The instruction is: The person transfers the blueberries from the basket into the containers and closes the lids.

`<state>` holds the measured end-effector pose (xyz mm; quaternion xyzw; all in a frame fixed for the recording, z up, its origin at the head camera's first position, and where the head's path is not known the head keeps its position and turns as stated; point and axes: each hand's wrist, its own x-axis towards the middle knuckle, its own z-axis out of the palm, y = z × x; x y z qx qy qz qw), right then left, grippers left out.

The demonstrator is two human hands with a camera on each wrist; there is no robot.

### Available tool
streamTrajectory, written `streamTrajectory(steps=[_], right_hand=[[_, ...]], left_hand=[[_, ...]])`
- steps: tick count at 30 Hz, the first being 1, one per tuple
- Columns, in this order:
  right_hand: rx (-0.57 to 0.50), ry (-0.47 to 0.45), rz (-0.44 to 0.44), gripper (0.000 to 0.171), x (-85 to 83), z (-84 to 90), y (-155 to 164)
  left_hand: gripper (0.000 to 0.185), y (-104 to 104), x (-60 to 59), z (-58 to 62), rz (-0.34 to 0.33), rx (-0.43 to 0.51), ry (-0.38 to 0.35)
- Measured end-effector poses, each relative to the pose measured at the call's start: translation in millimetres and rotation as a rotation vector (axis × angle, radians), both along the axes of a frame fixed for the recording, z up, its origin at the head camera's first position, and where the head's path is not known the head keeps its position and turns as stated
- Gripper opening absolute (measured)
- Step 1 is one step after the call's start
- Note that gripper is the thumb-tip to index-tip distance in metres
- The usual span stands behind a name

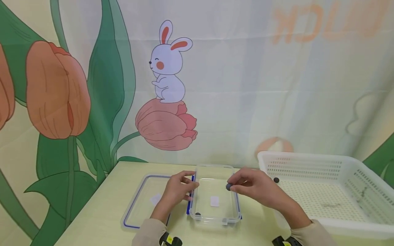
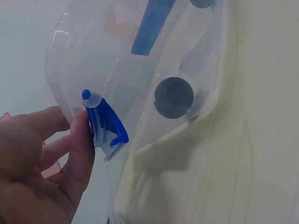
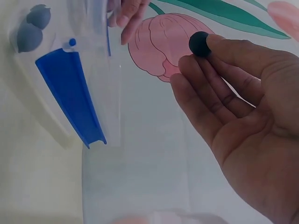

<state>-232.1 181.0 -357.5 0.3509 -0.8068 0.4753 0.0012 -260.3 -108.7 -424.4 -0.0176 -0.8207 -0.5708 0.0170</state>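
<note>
Currently, dark ball (image 1: 228,186) is pinched by right hand (image 1: 257,188) at right rim of clear box (image 1: 212,218), near worktop (image 1: 98,212) far edge, with left wall gripped by left hand (image 1: 178,186); low release is advised.

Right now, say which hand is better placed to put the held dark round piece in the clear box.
Probably the right hand: it pinches the dark round piece close to the clear box, while the left hand holds the box's left side.
</note>
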Motion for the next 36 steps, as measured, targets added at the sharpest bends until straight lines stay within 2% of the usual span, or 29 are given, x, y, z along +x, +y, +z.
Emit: streamTrajectory(steps=[6, 16, 26, 36], right_hand=[[0.035, -0.046, 0.028, 0.011, 2.7, -7.0, -10.9], [0.097, -0.066, 0.031, 0.011, 5.2, -19.3, -22.4], [0.157, -0.100, 0.050, 0.009, 7.9, -17.6, -25.7], [0.166, -0.033, 0.013, 0.011, 8.7, -5.7, -12.0]], left_hand=[[0.053, -0.7, -0.3, -0.3, 0.004, -0.003, -0.001], [0.052, 0.7, 0.4, 0.2, 0.001, -0.001, 0.010], [0.052, 1.4, 1.1, 0.8, -0.004, 0.001, 0.009], [0.053, 1.1, 0.9, 0.0, -0.005, 0.002, 0.008]])
